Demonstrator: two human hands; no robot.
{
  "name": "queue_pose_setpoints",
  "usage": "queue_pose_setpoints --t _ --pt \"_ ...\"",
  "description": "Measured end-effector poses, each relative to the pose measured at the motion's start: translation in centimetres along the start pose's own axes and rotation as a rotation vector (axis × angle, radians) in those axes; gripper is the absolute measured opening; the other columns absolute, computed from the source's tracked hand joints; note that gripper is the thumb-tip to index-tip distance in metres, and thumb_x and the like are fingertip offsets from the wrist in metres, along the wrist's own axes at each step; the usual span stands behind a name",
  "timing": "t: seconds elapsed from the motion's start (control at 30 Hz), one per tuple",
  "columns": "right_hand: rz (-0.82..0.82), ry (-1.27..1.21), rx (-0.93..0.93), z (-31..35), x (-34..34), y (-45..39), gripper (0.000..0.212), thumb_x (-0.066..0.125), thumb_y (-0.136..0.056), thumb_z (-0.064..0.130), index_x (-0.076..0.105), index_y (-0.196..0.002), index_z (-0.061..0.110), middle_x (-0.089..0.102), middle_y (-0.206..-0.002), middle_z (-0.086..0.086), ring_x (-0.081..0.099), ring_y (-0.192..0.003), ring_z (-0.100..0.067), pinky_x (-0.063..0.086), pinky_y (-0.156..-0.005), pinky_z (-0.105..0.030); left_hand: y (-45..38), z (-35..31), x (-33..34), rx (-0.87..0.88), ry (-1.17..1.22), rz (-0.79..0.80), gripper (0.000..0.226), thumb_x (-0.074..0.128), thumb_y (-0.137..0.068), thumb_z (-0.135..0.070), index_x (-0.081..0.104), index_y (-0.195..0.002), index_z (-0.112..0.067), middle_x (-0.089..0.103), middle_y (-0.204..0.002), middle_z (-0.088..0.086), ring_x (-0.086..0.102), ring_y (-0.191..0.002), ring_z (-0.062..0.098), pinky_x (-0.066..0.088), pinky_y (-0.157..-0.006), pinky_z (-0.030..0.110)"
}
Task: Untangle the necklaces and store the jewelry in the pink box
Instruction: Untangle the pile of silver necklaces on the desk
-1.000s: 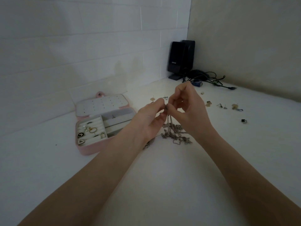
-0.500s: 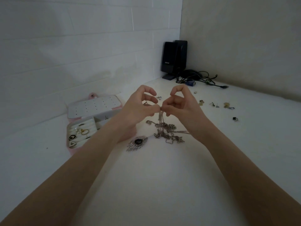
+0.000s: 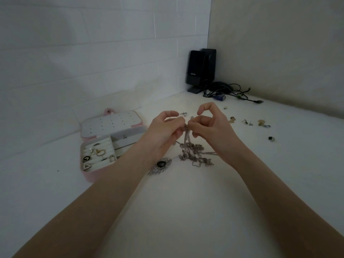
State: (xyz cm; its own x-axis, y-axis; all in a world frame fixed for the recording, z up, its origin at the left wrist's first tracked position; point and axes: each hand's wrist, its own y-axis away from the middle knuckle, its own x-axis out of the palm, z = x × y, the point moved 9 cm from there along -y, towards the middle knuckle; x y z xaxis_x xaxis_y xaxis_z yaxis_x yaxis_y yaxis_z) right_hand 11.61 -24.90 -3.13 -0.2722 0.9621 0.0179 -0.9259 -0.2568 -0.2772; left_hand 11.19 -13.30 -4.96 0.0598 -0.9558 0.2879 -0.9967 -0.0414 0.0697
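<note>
We are working at a white tabletop (image 3: 186, 211) set into a corner of white brick and beige walls. Our left hand (image 3: 164, 130) and right hand (image 3: 208, 127) are meeting fingertip to fingertip, both pinching the tangled silver necklaces (image 3: 193, 153), which are trailing onto the tabletop. The open pink jewelry box (image 3: 96, 174) is sitting left of them, a black speaker (image 3: 201, 69) standing in the corner.
</note>
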Motion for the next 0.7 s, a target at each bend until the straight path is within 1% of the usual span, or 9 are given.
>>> queue_pose_setpoints --t 0.1,0.2,0.27,0.37,0.5,0.63,0.7 --pt "0.019 -0.012 -0.003 0.1 0.1 0.1 0.026 0.061 -0.083 -0.005 0.045 -0.094 0.013 0.067 -0.075 -0.006 0.057 -0.067 -0.017 0.05 -0.066 -0.023 0.0 -0.6 -0.4 0.068 -0.143 -0.012 0.024 0.057 -0.083 0.005 0.05 -0.095 -0.015 0.055 -0.08 0.004 0.051 -0.057 0.009 0.046 -0.059 0.017" --pt "0.054 -0.016 0.021 -0.1 0.3 0.2 0.028 0.065 -0.081 -0.002 0.048 -0.1 0.011 0.067 -0.078 -0.008 0.06 -0.069 -0.015 0.052 -0.068 -0.023 0.1 -0.9 -0.6 0.095 -0.218 -0.004 0.027 0.058 -0.082 0.005 0.051 -0.099 -0.015 0.055 -0.082 0.002 0.052 -0.063 0.01 0.048 -0.067 0.02" --pt "0.073 0.032 0.035 -0.1 0.4 0.2 0.03 0.067 -0.08 -0.001 0.049 -0.101 0.011 0.066 -0.08 -0.01 0.06 -0.07 -0.016 0.052 -0.069 -0.022 0.2 -0.8 -0.5 0.076 -0.241 0.031 0.026 0.058 -0.081 0.005 0.053 -0.098 -0.016 0.056 -0.08 0.0 0.052 -0.063 0.009 0.049 -0.067 0.018" --pt "0.088 0.107 0.036 -0.1 0.4 0.2 0.03 0.07 -0.078 0.0 0.049 -0.094 0.013 0.065 -0.078 -0.008 0.058 -0.067 -0.015 0.052 -0.068 -0.021 0.2 -0.6 -0.3 0.047 -0.285 0.065 0.026 0.059 -0.08 0.005 0.056 -0.093 -0.017 0.057 -0.078 -0.001 0.052 -0.061 0.009 0.05 -0.063 0.015" --pt "0.087 0.156 0.022 0.0 0.5 0.3 0.029 0.067 -0.08 -0.003 0.044 -0.087 0.013 0.066 -0.078 -0.008 0.057 -0.065 -0.014 0.051 -0.065 -0.02 0.1 -1.2 -0.4 0.107 -0.394 0.054 0.029 0.06 -0.077 0.005 0.056 -0.092 -0.019 0.058 -0.076 -0.003 0.053 -0.063 0.011 0.048 -0.067 0.021" --pt "0.074 0.163 0.039 -0.1 0.3 0.2 0.031 0.064 -0.081 -0.004 0.04 -0.084 0.014 0.067 -0.088 -0.019 0.055 -0.065 -0.015 0.05 -0.064 -0.02 0.1 -1.6 0.0 0.184 -0.523 0.064 0.029 0.062 -0.076 0.002 0.055 -0.09 -0.023 0.06 -0.078 -0.005 0.055 -0.069 0.013 0.048 -0.07 0.024" --pt "0.054 0.143 0.036 -0.1 0.0 0.1 0.032 0.063 -0.08 -0.007 0.039 -0.083 0.014 0.066 -0.082 -0.015 0.054 -0.065 -0.015 0.049 -0.062 -0.02 0.2 -1.5 0.1 0.188 -0.529 0.069 0.028 0.062 -0.076 0.001 0.055 -0.09 -0.023 0.06 -0.077 -0.007 0.055 -0.069 0.013 0.047 -0.072 0.028"
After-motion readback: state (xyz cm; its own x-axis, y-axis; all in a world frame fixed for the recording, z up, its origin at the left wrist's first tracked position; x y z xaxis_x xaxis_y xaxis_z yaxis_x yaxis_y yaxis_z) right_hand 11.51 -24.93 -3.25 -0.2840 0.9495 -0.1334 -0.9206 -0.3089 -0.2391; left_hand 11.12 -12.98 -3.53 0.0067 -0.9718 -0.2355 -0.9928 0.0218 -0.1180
